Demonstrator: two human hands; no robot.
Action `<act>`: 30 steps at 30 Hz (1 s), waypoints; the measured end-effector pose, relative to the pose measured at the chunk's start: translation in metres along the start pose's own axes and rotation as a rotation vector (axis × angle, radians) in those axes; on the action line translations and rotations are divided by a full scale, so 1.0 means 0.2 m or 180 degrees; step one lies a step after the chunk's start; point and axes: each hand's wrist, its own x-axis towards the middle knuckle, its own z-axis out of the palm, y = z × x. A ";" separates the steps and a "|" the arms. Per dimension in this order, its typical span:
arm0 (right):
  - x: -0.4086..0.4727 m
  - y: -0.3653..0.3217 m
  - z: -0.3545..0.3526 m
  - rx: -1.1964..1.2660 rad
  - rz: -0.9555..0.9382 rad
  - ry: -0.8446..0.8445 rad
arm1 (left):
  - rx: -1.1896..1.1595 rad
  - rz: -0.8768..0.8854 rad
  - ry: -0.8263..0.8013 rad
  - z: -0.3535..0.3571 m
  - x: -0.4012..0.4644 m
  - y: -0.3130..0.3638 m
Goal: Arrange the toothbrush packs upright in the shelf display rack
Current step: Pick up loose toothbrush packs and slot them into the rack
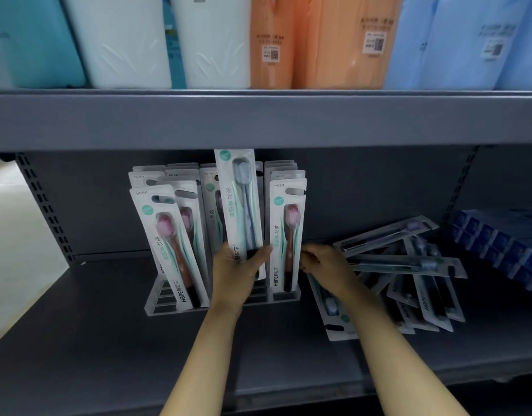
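On the lower grey shelf [78,340] we find, toward the left, a clear display rack [165,298] with toothbrush packs standing upright in its slots. Its leftmost front pack [168,247] holds a pink-headed brush and tilts a little to the left, with more packs stacked behind it. In the middle of the rack our left hand [237,265] grips a pack with a blue brush [239,202] by its lower end, fingers and thumb curled round the card; the pack stands upright and rises above its neighbours, its top reaching the edge of the upper shelf [258,121]. We cannot tell whether its foot already sits in a slot. Just beside it on the right stands another pink-brush pack [285,235] at the front of the rack's right column.

Right of the rack, our right hand [321,262] rests with fingers curled at the near edge of a loose heap of packs [408,277] lying flat and crossed over one another on the shelf; we cannot tell whether that grip actually holds one. One pack [333,313] lies partly under the right forearm, its hang-hole end pointing toward us. Farther right, against the shelf's side, sits a stack of blue boxes [498,244].

On the upper shelf stand wrapped bundles: teal and white [123,40] at the left, orange [318,40] in the middle, pale blue [468,40] at the right.
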 end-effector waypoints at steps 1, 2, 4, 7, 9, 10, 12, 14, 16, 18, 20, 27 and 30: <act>-0.01 -0.01 -0.01 -0.0007 0.0020 0.0002 | 0.0002 0.0009 0.0000 0.00 0.00 0.00; -0.02 -0.02 -0.02 -0.0001 0.0056 0.0045 | 0.0000 0.0021 0.0005 -0.01 -0.01 0.01; -0.04 -0.03 -0.06 0.0045 0.0085 0.0171 | -0.0006 0.0033 0.0041 -0.02 -0.02 0.01; -0.08 -0.03 -0.12 0.0144 0.0147 -0.0131 | 0.0023 -0.0045 0.0105 -0.03 -0.03 0.00; -0.09 -0.05 -0.12 0.0079 0.0178 -0.0547 | 0.0075 -0.0090 0.0099 -0.02 -0.04 -0.01; -0.10 -0.06 -0.09 0.0014 0.0136 -0.0612 | 0.0099 -0.0116 0.0092 -0.02 -0.05 -0.02; -0.10 -0.08 -0.04 -0.0032 0.0025 -0.0516 | 0.0163 -0.0163 0.0091 0.00 -0.06 -0.04; -0.11 -0.09 -0.01 0.0093 0.0003 -0.0466 | 0.0202 -0.0178 0.0093 0.00 -0.07 -0.04; -0.10 -0.09 -0.01 0.0140 0.0017 -0.0456 | 0.0202 -0.0195 0.0109 -0.01 -0.07 -0.04; -0.10 -0.09 -0.02 0.0189 0.0036 -0.0394 | 0.0188 -0.0189 0.0085 -0.01 -0.07 -0.03; -0.08 -0.11 -0.04 0.0437 0.0051 -0.0308 | 0.0173 -0.0150 0.0072 -0.02 -0.07 -0.02; -0.02 -0.12 -0.07 0.0364 0.0073 -0.0232 | 0.0165 -0.0099 0.0079 -0.02 -0.05 -0.02; -0.03 -0.08 -0.05 0.0233 0.0060 -0.0264 | 0.0146 -0.0096 0.0087 -0.01 -0.04 -0.02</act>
